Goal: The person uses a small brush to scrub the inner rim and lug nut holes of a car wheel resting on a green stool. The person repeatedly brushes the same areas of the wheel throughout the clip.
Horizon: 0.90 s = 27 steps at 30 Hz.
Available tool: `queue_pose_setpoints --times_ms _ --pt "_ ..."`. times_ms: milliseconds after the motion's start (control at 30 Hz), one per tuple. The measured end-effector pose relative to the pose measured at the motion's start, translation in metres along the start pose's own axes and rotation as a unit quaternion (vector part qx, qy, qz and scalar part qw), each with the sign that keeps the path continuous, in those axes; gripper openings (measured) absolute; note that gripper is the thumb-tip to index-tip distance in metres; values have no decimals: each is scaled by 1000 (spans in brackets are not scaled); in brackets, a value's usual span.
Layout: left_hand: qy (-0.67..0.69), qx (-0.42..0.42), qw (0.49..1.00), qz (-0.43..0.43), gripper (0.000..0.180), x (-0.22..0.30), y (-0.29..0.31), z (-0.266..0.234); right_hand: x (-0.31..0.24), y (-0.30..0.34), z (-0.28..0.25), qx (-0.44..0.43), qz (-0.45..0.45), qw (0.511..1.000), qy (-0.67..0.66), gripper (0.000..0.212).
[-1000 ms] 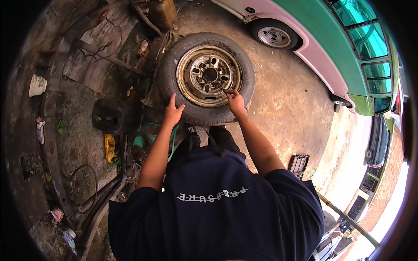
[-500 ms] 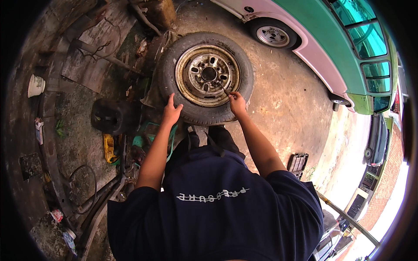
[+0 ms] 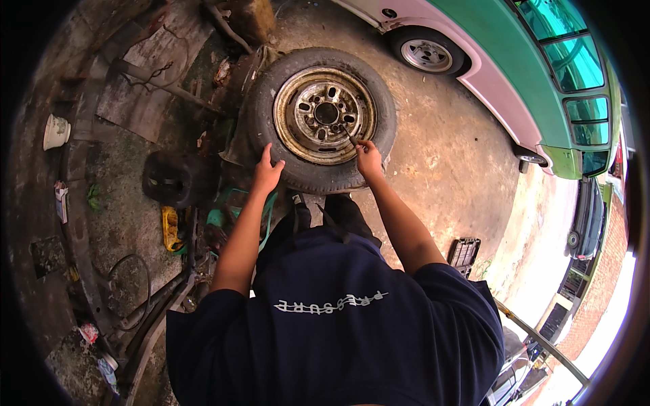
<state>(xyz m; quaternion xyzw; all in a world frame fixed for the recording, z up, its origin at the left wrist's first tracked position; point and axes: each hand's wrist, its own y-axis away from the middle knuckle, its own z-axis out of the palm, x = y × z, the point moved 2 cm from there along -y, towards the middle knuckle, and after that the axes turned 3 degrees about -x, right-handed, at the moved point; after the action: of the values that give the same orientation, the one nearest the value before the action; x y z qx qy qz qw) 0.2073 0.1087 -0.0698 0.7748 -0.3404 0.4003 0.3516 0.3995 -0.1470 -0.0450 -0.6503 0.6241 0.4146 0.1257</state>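
Note:
A car wheel lies face up in front of me, its black tire [image 3: 261,101] around a rusty, dirt-stained steel rim [image 3: 285,128] with a round centre hole and several slots. My left hand [image 3: 267,174] rests on the tire's near left side, with thumb and forefinger spread and nothing seen in it. At the near right of the rim, my right hand [image 3: 368,162] grips a thin dark tool [image 3: 351,138]. Its tip points in toward the holes near the hub; the exact kind of tool is too small to make out.
A green and pink van [image 3: 497,68] stands at the far right. Scrap metal parts, a black plastic container [image 3: 177,179] and a yellow object [image 3: 171,230] lie on the left. An open dark case [image 3: 464,255] sits on the floor to the right.
The tool's tip and my right hand have shifted very slightly over the rim. My left hand keeps its place on the tire.

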Motion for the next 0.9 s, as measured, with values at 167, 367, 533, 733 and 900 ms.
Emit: queue_pose_setpoints --times_ms 167,367,533,733,900 --pt "-29 -14 999 -32 73 -3 -1 0 -12 1 25 5 -12 1000 -6 28" --pt "-36 -4 999 -19 74 -4 -2 1 -8 3 20 -23 -61 998 21 25" --pt "-42 -11 998 -42 73 6 2 -2 -11 10 11 -64 -94 992 48 25" --pt "38 -11 999 -30 70 3 0 -2 -16 6 -12 -52 -100 993 43 27" --pt "233 6 972 -27 68 0 -9 3 -25 -25 -27 -21 -101 990 99 28"
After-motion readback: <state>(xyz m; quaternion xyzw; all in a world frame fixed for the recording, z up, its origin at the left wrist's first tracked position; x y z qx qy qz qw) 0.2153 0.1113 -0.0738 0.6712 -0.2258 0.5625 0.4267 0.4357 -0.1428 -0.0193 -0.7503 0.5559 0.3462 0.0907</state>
